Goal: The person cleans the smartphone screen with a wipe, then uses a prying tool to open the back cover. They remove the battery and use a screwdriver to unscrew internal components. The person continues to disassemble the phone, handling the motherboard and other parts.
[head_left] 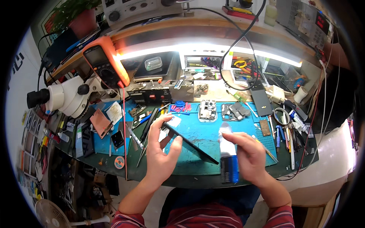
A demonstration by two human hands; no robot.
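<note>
My left hand (162, 154) grips a dark, thin, phone-sized panel (194, 147) by its upper end, fingers and thumb on opposite edges. The panel is held tilted, its lower end pointing right towards my other hand. My right hand (249, 152) is closed, thumb and index finger pinching a thin pale silvery piece with a rounded tip (225, 128); its exact kind is unclear. Just below that piece is a blue and black packet (229, 170) at the bench's front edge. Whether the packet joins the silvery piece I cannot tell.
A blue work mat (182, 161) covers the bench. Opened phone parts (207, 111) lie at its back. A microscope (62, 98) and an orange multimeter (104, 64) stand left. Screwdrivers, tape (281, 116) and tools crowd the right. A black cable (221, 57) loops overhead.
</note>
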